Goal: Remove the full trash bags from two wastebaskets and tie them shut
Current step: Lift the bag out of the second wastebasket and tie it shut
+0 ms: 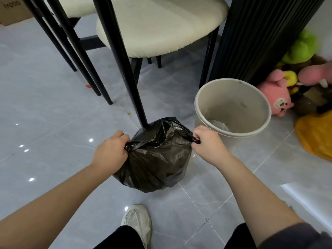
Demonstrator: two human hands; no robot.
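Black trash bag (158,159) already out of the wastebasket (233,101), apparently resting on the tiled floor (53,114) just left of it, bulging and full, far side touching the foot of a black chair leg (125,69). Left hand (109,151) fisted round a twisted ear of the bag rim on the left side. Right hand (206,142) pinching the opposite twisted ear between thumb and curled fingers. Both ears drawn outward, film taut across the bag mouth. Reads as the tying step for this bag: ears gathered, not yet crossed, no knot visible. Next move, as a judgement: bring both ears together over the centre, cross, tuck one under, pull tight. Calls for some slack in the ears, so maybe a press down on the contents or a tug upward first. Possible trouble: thin film tearing at the stretched ears if yanked hard. Wastebasket beige, upright, open, no black liner inside, only a bit of clear plastic (219,125) at the bottom. Only one wastebasket in view, second not seen, so likely first half of the task at best. Elsewhere: cream chair seat (161,24) above, plush toys (276,97) beside a dark ribbed panel (260,33) behind the basket, white shoe (138,221) near the bottom edge, cardboard box (12,9) top left.
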